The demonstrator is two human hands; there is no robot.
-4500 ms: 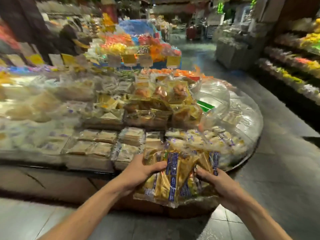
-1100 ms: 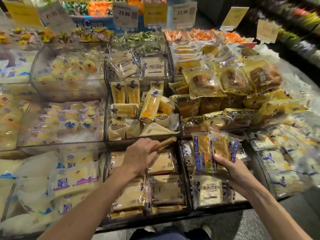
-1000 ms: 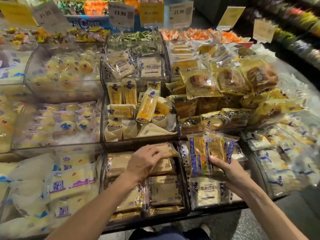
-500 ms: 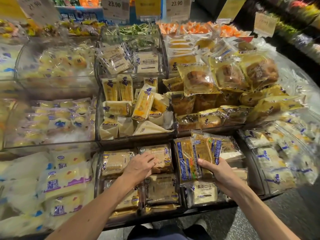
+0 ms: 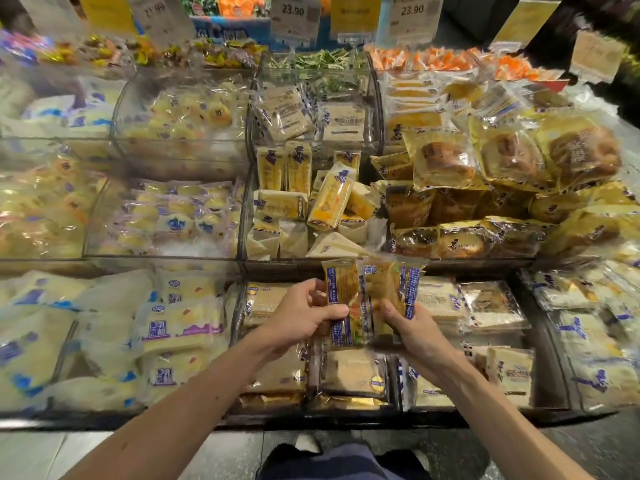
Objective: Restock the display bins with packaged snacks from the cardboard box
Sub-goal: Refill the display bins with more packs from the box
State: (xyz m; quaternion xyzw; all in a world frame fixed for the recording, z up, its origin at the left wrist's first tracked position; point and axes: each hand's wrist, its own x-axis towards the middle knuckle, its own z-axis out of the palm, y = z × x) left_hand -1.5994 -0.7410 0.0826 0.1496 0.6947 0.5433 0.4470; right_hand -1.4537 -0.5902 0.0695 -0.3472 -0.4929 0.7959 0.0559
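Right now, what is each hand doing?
Left hand: grips the snack packets at their left edge.
Right hand: holds the same snack packets from the right.

Single head-worn view, looking forward and down, close over display bins (image 5: 242,216), wide-angle

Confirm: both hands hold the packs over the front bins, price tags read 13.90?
No. In the head view the price tags read 23.90, not 13.90. Left hand and right hand do hold the packs over the front bins.
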